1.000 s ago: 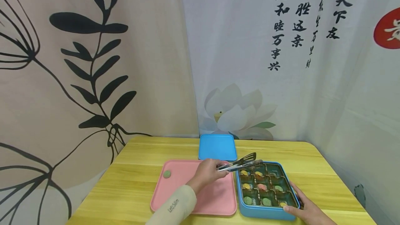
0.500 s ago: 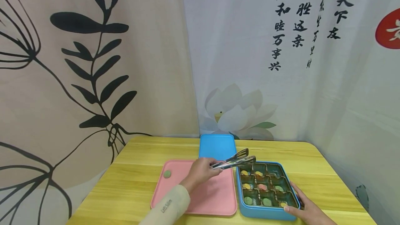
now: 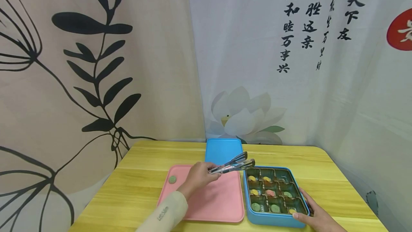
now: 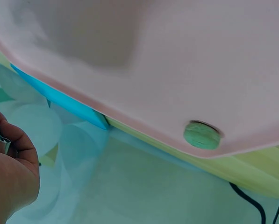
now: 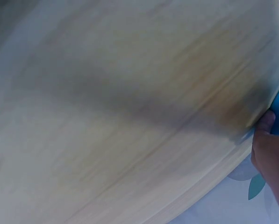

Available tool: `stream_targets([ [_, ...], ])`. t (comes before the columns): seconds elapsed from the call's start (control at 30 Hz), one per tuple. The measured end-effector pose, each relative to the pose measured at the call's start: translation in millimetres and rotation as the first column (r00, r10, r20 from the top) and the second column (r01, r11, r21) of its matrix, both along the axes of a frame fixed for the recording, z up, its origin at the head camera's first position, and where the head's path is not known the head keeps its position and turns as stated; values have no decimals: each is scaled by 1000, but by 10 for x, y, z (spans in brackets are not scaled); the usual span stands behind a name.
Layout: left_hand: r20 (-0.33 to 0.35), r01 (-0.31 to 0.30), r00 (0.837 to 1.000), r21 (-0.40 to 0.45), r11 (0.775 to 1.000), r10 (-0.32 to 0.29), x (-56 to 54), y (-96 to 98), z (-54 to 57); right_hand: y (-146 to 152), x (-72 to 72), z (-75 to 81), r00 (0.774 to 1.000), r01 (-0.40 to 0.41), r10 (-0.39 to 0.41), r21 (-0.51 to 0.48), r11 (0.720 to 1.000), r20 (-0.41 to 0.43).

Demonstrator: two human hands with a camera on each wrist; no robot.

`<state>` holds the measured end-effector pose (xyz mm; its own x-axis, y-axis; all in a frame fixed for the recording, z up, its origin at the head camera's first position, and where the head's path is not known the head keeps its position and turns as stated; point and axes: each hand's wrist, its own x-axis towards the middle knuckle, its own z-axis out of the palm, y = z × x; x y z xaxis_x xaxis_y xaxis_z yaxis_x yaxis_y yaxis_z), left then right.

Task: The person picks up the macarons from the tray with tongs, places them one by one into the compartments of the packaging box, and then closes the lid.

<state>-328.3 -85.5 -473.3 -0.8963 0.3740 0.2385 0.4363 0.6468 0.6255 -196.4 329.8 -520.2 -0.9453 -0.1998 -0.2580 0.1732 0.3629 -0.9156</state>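
Note:
My left hand (image 3: 199, 176) grips a pair of metal tongs (image 3: 233, 164) above the pink tray (image 3: 222, 207). The slotted tong ends point right, spread apart with nothing between them. One round green piece (image 3: 172, 179) lies near the tray's far left corner; it shows too in the left wrist view as a ridged green disc (image 4: 202, 135). My right hand (image 3: 318, 216) holds the right side of a blue box (image 3: 273, 220), thumb at the near rim. Inside, a brown divided insert carries small yellow, green and pink pieces (image 3: 270, 192), while its far right compartment appears empty.
A flat blue lid (image 3: 223, 151) lies behind the tray at the back of the wooden table (image 3: 135, 189). Tray and box stand side by side with a narrow gap. A printed curtain (image 3: 167, 63) hangs right behind the table.
My left hand has drawn back leftward with the tongs, their ends moving from over the box to over the tray's far right edge. My right hand stays on the box.

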Motion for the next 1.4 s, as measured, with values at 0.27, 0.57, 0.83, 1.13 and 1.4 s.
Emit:
stream_targets([
  [0.27,35,-37,999,14,999,36,6,-123,-7,4,-6,-3,1000,8,-8,8,1000,7],
  [0.57,35,-48,998,8,999,47,12,-302,9,4,-6,-13,1000,1,-1,-15,1000,4],
  [0.83,10,-62,998,-1,998,62,5,-485,20,-6,-9,-7,1000,22,-22,-4,1000,15],
  [1.13,-11,-98,995,2,995,98,11,-741,-9,-19,-4,7,1000,27,-27,15,1000,9],
  [1.4,26,-142,990,10,990,142,33,-998,10,-19,-9,10,999,33,-33,28,999,8],
])
